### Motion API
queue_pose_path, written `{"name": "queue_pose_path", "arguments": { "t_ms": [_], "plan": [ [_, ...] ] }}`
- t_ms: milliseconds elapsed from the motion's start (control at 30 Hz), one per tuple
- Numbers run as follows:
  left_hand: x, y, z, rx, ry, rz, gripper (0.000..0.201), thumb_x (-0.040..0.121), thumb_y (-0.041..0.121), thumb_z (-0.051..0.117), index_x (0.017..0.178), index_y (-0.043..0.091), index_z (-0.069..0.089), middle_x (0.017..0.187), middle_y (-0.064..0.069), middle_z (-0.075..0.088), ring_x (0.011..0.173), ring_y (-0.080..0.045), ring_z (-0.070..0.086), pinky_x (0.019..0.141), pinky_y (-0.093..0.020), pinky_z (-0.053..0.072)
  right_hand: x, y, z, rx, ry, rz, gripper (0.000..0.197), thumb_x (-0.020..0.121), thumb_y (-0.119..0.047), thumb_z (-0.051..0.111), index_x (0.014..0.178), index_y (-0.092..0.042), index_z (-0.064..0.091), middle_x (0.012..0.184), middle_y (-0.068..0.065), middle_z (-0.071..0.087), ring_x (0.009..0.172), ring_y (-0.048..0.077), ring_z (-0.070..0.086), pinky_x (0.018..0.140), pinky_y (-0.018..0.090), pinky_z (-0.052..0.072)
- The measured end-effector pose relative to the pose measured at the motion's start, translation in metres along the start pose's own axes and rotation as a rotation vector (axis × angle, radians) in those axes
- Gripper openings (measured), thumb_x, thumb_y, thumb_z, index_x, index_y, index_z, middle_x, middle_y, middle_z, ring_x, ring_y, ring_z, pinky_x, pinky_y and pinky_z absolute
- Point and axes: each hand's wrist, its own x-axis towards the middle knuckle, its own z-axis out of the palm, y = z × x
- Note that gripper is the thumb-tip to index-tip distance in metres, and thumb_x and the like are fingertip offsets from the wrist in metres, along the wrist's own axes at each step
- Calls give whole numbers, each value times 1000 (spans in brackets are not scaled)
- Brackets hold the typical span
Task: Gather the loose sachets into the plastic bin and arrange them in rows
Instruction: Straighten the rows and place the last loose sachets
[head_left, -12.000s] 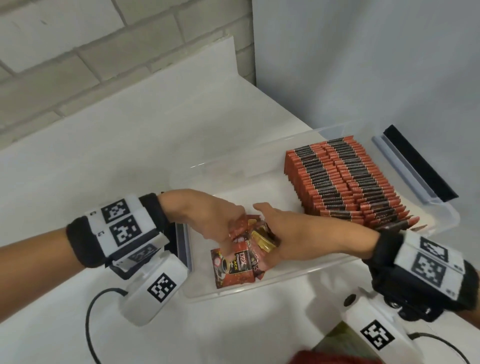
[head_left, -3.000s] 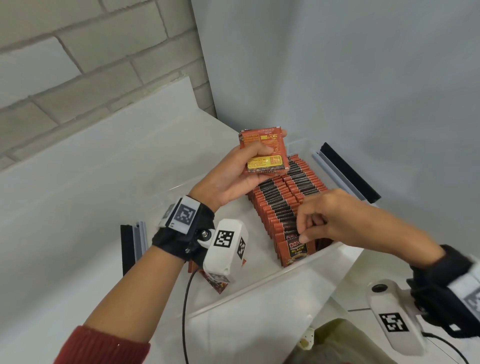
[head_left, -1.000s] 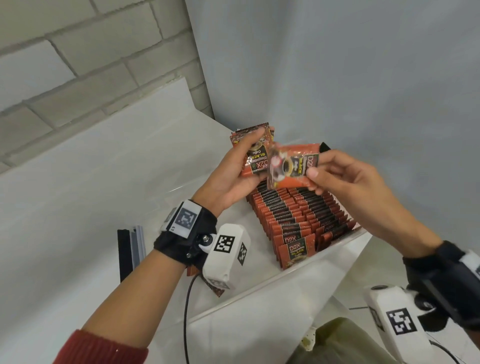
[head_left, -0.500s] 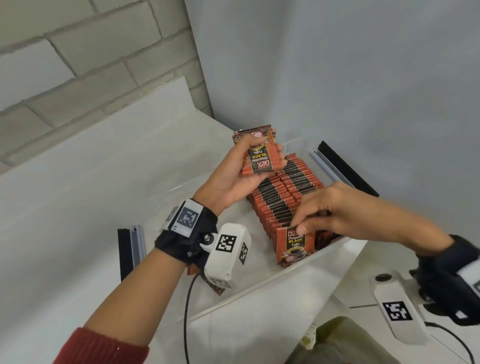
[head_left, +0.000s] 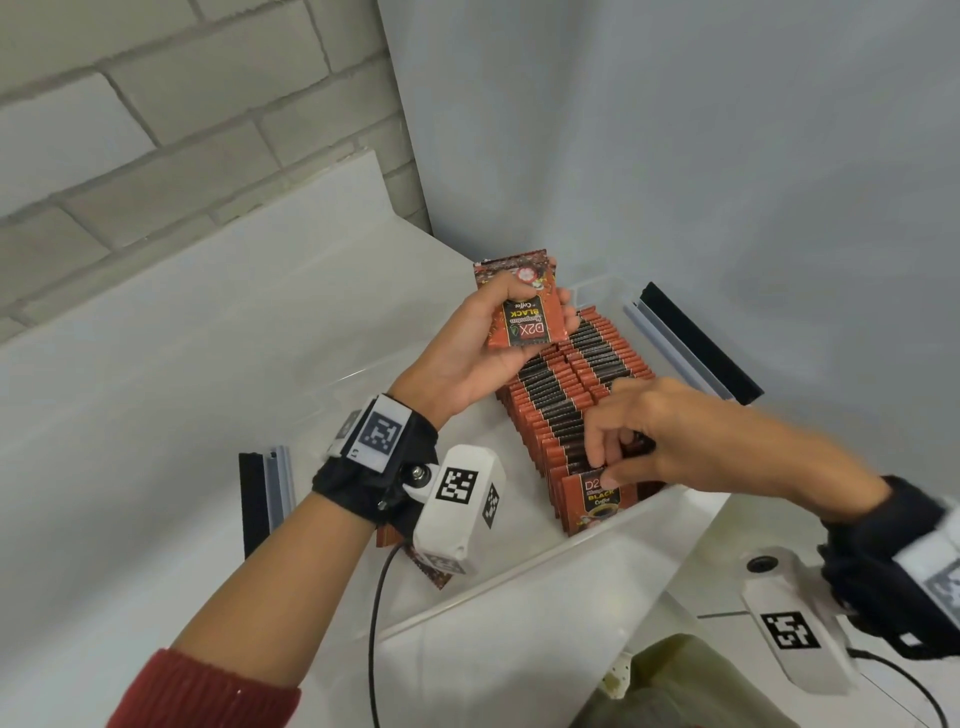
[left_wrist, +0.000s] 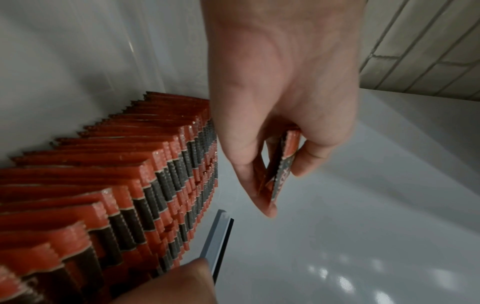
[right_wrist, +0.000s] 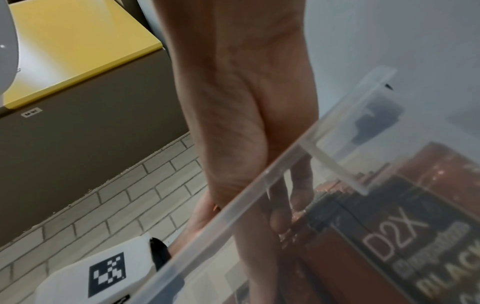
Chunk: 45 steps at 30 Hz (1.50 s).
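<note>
A clear plastic bin (head_left: 582, 566) holds rows of red-and-black sachets (head_left: 561, 410) standing on edge. My left hand (head_left: 537, 301) grips a small stack of sachets (head_left: 524, 332) above the far end of the rows. The left wrist view shows that stack (left_wrist: 284, 162) pinched between thumb and fingers, beside the rows (left_wrist: 130, 185). My right hand (head_left: 605, 465) reaches down to the near end of a row and pinches the top of the front sachet (head_left: 597, 506). Through the bin wall (right_wrist: 259, 185) the right wrist view shows my fingertips (right_wrist: 278, 222) on that sachet (right_wrist: 389, 246).
A few loose sachets (head_left: 431, 569) lie in the bin's near-left part, mostly hidden under my left wrist camera. Black-and-grey latches sit at the bin's far end (head_left: 691, 348) and left end (head_left: 265, 493). White counter surrounds the bin; walls stand close behind.
One second ago my right hand took a sachet from the left hand's stack. It carried it down to the row's near end and now holds it there. The left hand stayed raised.
</note>
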Motion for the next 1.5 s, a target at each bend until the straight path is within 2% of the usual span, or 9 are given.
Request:
{"name": "queue_pose_path", "arguments": {
  "t_ms": [233, 467, 600, 800, 933, 1000, 1167, 1333, 1500],
  "plan": [
    [-2, 0, 2, 19, 17, -7, 21, 91, 4, 46, 111, -2, 50, 84, -15, 65, 77, -23, 68, 79, -34, 58, 3, 2, 0, -40, -79, -10, 17, 80, -28, 76, 76, -35, 60, 86, -15, 59, 93, -1, 47, 79, 5, 35],
    [-1, 0, 2, 88, 33, -7, 21, 90, 4, 49, 110, 1, 51, 90, -13, 63, 79, -21, 67, 77, -33, 59, 3, 4, -3, 20, -77, -27, 5, 77, -29, 78, 79, -30, 73, 85, -13, 64, 91, 4, 53, 80, 14, 41],
    [-1, -1, 2, 159, 17, -4, 15, 91, 5, 51, 105, 5, 56, 86, -8, 69, 80, -17, 68, 80, -31, 56, 3, 2, -11, 278, 195, 14, 18, 77, -44, 69, 90, -32, 71, 80, -15, 66, 77, 5, 60, 68, 14, 45],
    [-3, -6, 5, 231, -80, 16, 25, 89, -5, 52, 113, 2, 57, 99, -13, 69, 88, -22, 69, 77, -31, 57, 18, -1, 2, 597, 597, 184, 61, 68, -52, 66, 117, -23, 45, 82, -4, 70, 80, 9, 68, 76, 23, 54],
    [-2, -7, 3, 282, -101, 7, 29, 87, -4, 56, 115, 3, 57, 109, -15, 66, 98, -25, 67, 89, -35, 55, 21, 2, 3, 804, 696, 152, 37, 79, -25, 72, 106, -25, 48, 80, -1, 69, 81, 19, 68, 80, 32, 55],
    [-2, -7, 4, 271, -108, -14, 33, 84, 9, 66, 115, 5, 57, 112, -15, 66, 102, -25, 65, 93, -36, 53, 19, 3, 2, 842, 774, 100, 24, 83, -13, 70, 100, -20, 54, 75, -5, 66, 75, 15, 64, 77, 27, 53],
    [-2, -5, 4, 230, -161, -159, 99, 55, 60, 75, 134, 7, 48, 123, -14, 62, 108, -22, 61, 84, -30, 54, 15, 6, -1, 901, 902, 51, 15, 92, -15, 60, 106, -21, 61, 73, -10, 63, 70, 8, 55, 76, 25, 47],
    [-3, -6, 2, 330, -194, -265, 77, 67, 62, 56, 125, 12, 53, 118, -11, 64, 108, -20, 61, 88, -30, 53, 14, 0, 0, 875, 846, 75, 23, 99, -16, 49, 118, -18, 63, 91, -1, 67, 79, 4, 65, 68, 16, 51],
    [-5, -12, -1, 439, -275, -292, 25, 86, 9, 61, 111, 10, 59, 102, -7, 71, 95, -18, 68, 85, -30, 55, 13, -4, -1, 821, 790, 90, 27, 100, -17, 47, 119, -21, 65, 107, -2, 69, 91, 9, 68, 72, 18, 53]
  ]
}}
